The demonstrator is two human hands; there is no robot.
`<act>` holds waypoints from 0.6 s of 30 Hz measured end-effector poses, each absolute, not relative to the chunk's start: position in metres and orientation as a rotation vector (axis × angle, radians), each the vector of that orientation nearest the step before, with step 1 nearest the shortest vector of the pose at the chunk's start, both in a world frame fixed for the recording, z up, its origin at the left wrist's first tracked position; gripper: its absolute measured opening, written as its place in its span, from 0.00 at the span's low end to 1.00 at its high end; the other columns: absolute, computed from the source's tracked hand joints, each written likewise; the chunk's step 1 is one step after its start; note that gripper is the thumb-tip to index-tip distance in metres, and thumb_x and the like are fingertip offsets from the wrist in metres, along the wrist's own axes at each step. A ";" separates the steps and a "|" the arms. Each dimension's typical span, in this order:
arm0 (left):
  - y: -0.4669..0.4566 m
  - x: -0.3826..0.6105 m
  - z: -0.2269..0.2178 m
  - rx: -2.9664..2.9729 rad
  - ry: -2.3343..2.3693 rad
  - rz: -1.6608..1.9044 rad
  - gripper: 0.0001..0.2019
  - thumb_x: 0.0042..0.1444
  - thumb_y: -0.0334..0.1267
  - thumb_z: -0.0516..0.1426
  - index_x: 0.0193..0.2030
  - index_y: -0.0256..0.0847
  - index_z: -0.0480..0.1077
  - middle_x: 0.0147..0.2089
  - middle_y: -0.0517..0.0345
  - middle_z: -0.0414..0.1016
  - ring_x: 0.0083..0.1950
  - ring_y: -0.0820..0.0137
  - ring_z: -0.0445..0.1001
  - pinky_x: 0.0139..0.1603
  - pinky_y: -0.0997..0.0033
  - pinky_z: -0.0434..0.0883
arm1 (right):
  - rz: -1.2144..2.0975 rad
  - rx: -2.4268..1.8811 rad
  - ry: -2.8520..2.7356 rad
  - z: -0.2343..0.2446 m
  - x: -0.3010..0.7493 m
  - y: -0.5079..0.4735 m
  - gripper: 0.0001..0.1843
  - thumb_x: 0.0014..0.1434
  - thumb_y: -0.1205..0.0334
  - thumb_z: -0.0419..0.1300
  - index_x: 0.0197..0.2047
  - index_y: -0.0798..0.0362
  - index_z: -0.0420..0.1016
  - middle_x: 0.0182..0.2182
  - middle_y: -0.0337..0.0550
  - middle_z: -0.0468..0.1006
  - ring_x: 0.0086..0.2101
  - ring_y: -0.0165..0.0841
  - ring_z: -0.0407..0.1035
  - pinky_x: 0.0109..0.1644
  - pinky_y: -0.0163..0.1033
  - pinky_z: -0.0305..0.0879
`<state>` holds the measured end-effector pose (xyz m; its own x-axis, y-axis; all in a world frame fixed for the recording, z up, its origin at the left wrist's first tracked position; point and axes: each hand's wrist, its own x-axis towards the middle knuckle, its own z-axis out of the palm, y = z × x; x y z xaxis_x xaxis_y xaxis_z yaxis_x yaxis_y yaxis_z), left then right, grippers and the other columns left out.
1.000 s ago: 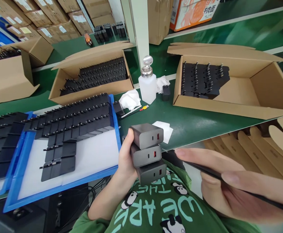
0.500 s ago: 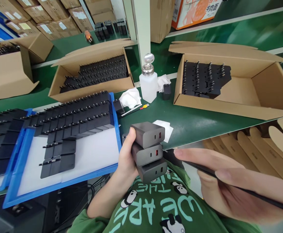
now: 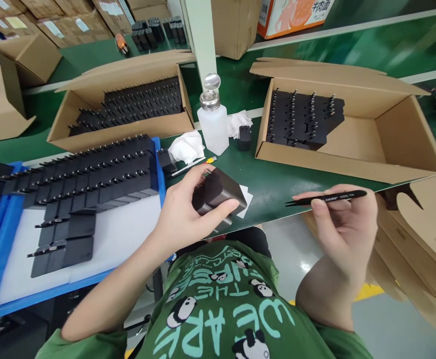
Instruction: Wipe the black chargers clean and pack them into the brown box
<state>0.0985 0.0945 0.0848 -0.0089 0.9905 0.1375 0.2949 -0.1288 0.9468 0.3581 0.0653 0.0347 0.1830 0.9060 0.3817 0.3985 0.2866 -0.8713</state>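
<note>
Bench (image 3: pixel 278 184): green, runs across the view, front edge just before the body
Right box (image 3: pixel 352 167): stands with flap raised, holds boxed chargers (image 3: pixel 300 119) packed toward the left end, prongs upward, cardboard floor showing toward the right
Left box (image 3: pixel 158 125): flap raised too, holds rows of similar black units, prongs upward
Tray (image 3: pixel 120 229): blue-rimmed, set in front of the left box, carries close rows of tray chargers (image 3: pixel 79 184), white floor showing at the near right
Left hand (image 3: pixel 188 209): wrapped firmly round the held chargers (image 3: pixel 233 184), thumb laid along the side
Right hand (image 3: pixel 345 224): pinching the tweezers (image 3: pixel 333 197) between thumb and fingers, well apart from the left hand
Bottle (image 3: pixel 213 127): whitish, metal-capped, upright between the two boxes
Held chargers: dark, stacked together, up near the bench's front edge, between tray and tweezers, exact count hidden by fingers
Left tissue (image 3: pixel 187 147): white, crumpled, just beside the bottle
Right tissue (image 3: pixel 239 122): also crumpled, on the bottle's other side
Tweezers: black, tips pointing left toward the held chargers, apart from them
Loose charger (image 3: pixel 245 138): black, on the bench by the right tissue
Paper (image 3: pixel 245 202): white, flat, partly covered from sight by the held chargers
Plug (image 3: pixel 211 160): yellow, near the bottle's foot
</note>
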 end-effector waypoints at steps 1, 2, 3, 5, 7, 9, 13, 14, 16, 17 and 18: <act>0.094 0.101 0.086 1.530 1.402 1.156 0.26 0.39 0.33 0.72 0.49 0.43 0.76 0.40 0.60 0.77 0.40 0.67 0.72 0.46 0.76 0.66 | 0.537 -1.347 -1.421 0.029 0.363 0.067 0.10 0.64 0.62 0.59 0.47 0.45 0.64 0.37 0.42 0.79 0.36 0.40 0.76 0.43 0.50 0.73; 0.092 0.104 0.086 1.515 1.418 1.148 0.28 0.37 0.32 0.73 0.48 0.44 0.76 0.41 0.60 0.77 0.40 0.66 0.72 0.47 0.76 0.66 | 0.502 -1.387 -1.460 0.023 0.365 0.069 0.08 0.65 0.63 0.58 0.47 0.46 0.65 0.37 0.42 0.78 0.36 0.39 0.75 0.43 0.49 0.72; 0.089 0.106 0.085 1.482 1.428 1.142 0.28 0.34 0.31 0.73 0.47 0.44 0.77 0.42 0.59 0.77 0.41 0.65 0.72 0.47 0.75 0.67 | 0.460 -1.418 -1.537 0.018 0.365 0.070 0.07 0.66 0.64 0.56 0.47 0.46 0.66 0.37 0.43 0.76 0.37 0.38 0.74 0.42 0.47 0.71; 0.082 0.107 0.079 1.370 1.419 1.155 0.27 0.33 0.33 0.74 0.45 0.43 0.78 0.42 0.58 0.77 0.41 0.66 0.72 0.46 0.76 0.68 | 0.396 -1.392 -1.800 0.009 0.354 0.075 0.09 0.67 0.67 0.51 0.48 0.48 0.68 0.38 0.45 0.73 0.38 0.37 0.72 0.41 0.44 0.70; 0.076 0.105 0.071 1.178 1.357 1.199 0.23 0.40 0.43 0.72 0.45 0.42 0.77 0.39 0.57 0.78 0.37 0.66 0.74 0.39 0.75 0.71 | 0.371 -1.257 -2.115 -0.001 0.334 0.082 0.12 0.68 0.66 0.49 0.50 0.51 0.69 0.39 0.48 0.71 0.37 0.37 0.70 0.39 0.42 0.69; 0.072 0.101 0.064 0.893 1.265 1.212 0.25 0.48 0.55 0.66 0.47 0.40 0.76 0.37 0.54 0.78 0.33 0.66 0.75 0.34 0.72 0.72 | 0.307 -1.179 -2.348 -0.011 0.312 0.092 0.15 0.68 0.61 0.51 0.54 0.55 0.69 0.39 0.49 0.72 0.33 0.37 0.70 0.36 0.41 0.67; 0.074 0.097 0.059 0.482 1.066 1.137 0.31 0.50 0.64 0.61 0.48 0.37 0.74 0.30 0.53 0.76 0.27 0.64 0.73 0.27 0.67 0.73 | 0.168 -1.398 -2.412 -0.025 0.290 0.110 0.09 0.64 0.67 0.54 0.43 0.57 0.74 0.34 0.48 0.74 0.25 0.33 0.67 0.26 0.38 0.58; 0.075 0.097 0.060 0.457 1.030 1.134 0.32 0.48 0.64 0.62 0.48 0.37 0.74 0.29 0.54 0.75 0.26 0.65 0.73 0.26 0.67 0.72 | 0.175 -1.439 -2.361 -0.024 0.290 0.111 0.08 0.62 0.71 0.53 0.39 0.57 0.74 0.34 0.48 0.74 0.24 0.32 0.67 0.25 0.38 0.56; 0.078 0.100 0.063 0.440 1.008 1.142 0.32 0.47 0.63 0.63 0.47 0.37 0.74 0.28 0.55 0.74 0.26 0.66 0.72 0.25 0.67 0.73 | 0.245 -1.384 -2.155 -0.015 0.292 0.108 0.08 0.60 0.75 0.53 0.39 0.56 0.71 0.35 0.47 0.75 0.27 0.31 0.69 0.25 0.36 0.58; 0.079 0.101 0.064 0.427 1.032 1.154 0.31 0.46 0.63 0.63 0.46 0.37 0.75 0.28 0.55 0.74 0.25 0.66 0.73 0.25 0.67 0.73 | 0.288 -1.282 -2.032 -0.007 0.294 0.103 0.09 0.60 0.75 0.54 0.42 0.55 0.69 0.36 0.46 0.75 0.30 0.31 0.70 0.27 0.35 0.61; 0.080 0.103 0.066 0.414 1.083 1.167 0.31 0.45 0.63 0.63 0.45 0.37 0.75 0.28 0.55 0.74 0.25 0.66 0.73 0.24 0.67 0.73 | 0.317 -1.133 -1.939 0.001 0.295 0.097 0.11 0.60 0.75 0.54 0.44 0.54 0.68 0.36 0.44 0.75 0.32 0.31 0.71 0.30 0.34 0.63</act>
<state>0.1032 0.0799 0.0661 -0.0065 0.8854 -0.4648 -0.5297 0.3912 0.7526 0.2947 0.0971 0.0013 -0.2321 0.8085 0.5407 0.5944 0.5580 -0.5791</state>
